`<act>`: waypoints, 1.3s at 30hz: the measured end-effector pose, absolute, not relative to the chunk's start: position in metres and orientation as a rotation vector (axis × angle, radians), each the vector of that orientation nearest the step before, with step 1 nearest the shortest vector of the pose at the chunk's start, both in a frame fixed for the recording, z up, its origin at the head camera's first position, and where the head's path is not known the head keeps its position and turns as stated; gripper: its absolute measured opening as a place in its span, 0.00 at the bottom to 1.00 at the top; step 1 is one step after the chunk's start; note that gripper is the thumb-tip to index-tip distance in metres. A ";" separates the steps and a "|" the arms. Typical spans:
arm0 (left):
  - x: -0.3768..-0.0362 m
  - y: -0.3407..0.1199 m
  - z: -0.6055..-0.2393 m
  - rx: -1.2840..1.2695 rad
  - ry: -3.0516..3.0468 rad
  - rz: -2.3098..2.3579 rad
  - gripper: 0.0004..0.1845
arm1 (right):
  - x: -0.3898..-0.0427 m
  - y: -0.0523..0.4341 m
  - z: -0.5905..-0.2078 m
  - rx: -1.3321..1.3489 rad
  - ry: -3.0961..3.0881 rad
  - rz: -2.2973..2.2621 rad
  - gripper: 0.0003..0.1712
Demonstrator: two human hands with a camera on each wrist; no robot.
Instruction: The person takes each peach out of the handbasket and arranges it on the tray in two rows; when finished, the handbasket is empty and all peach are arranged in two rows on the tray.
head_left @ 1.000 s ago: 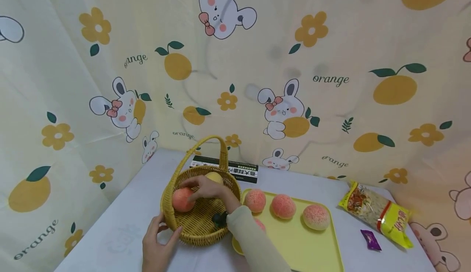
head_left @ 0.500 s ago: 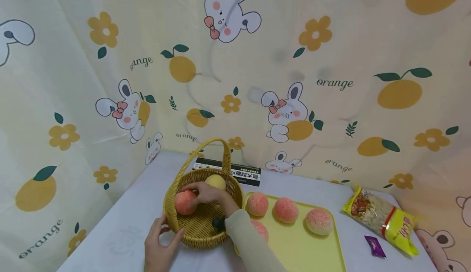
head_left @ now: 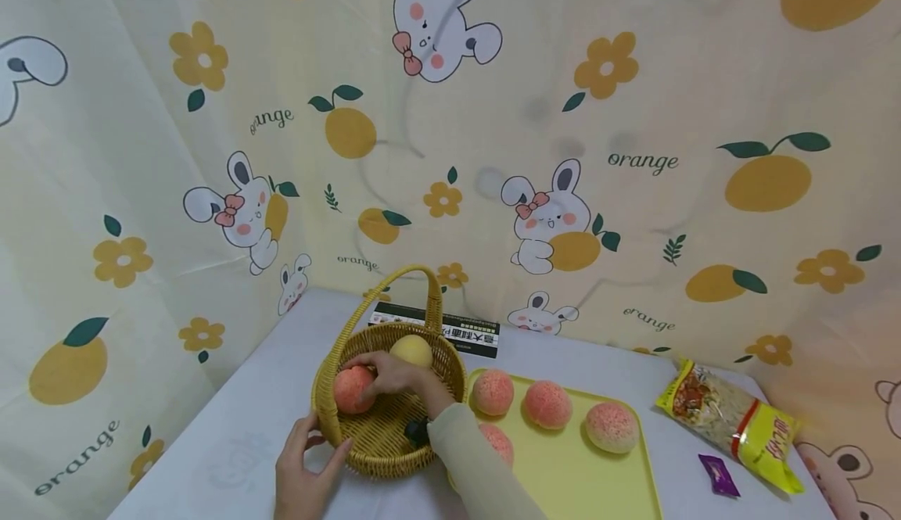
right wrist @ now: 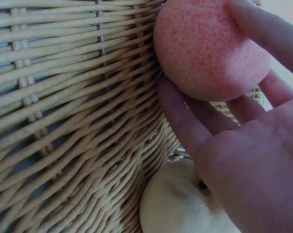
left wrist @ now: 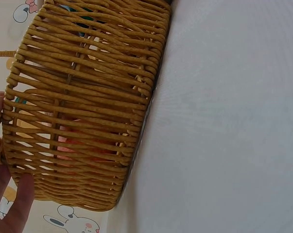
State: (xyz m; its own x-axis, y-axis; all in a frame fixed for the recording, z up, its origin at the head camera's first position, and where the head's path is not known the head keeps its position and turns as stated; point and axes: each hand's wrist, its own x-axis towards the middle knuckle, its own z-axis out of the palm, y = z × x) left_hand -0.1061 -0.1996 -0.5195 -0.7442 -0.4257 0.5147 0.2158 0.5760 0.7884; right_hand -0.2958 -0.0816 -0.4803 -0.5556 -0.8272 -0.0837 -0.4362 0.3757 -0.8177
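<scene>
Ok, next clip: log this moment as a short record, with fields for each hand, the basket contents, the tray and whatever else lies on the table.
right hand: inside the basket, fingers round a pink speckled peach
left hand: holds the outer wall of the round woven wicker basket
basket contents: the pink peach and a pale yellow peach
yellow plastic tray: four pink peaches, one partly behind the sleeve
table: dark printed box, yellow snack bag, small purple wrapper
</scene>
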 end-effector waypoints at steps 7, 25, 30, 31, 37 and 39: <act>-0.107 -0.199 -0.519 0.163 -2.107 -1.174 0.32 | -0.296 -0.081 -0.480 -1.116 2.169 -1.043 0.31; -0.106 -0.199 -0.519 0.174 -2.120 -1.194 0.31 | -0.295 -0.064 -0.452 -1.108 2.097 -1.267 0.31; -0.105 -0.199 -0.520 0.141 -2.093 -1.185 0.31 | -0.295 -0.050 -0.444 -1.107 2.119 -1.290 0.31; -0.105 -0.199 -0.521 0.134 -2.091 -1.181 0.31 | -0.296 -0.047 -0.443 -1.100 2.125 -1.294 0.32; -0.106 -0.200 -0.524 0.084 -2.068 -1.175 0.32 | -0.296 -0.021 -0.437 -1.023 2.026 -1.427 0.35; -0.106 -0.200 -0.523 0.072 -2.060 -1.181 0.32 | -0.296 -0.010 -0.435 -1.008 2.016 -1.457 0.35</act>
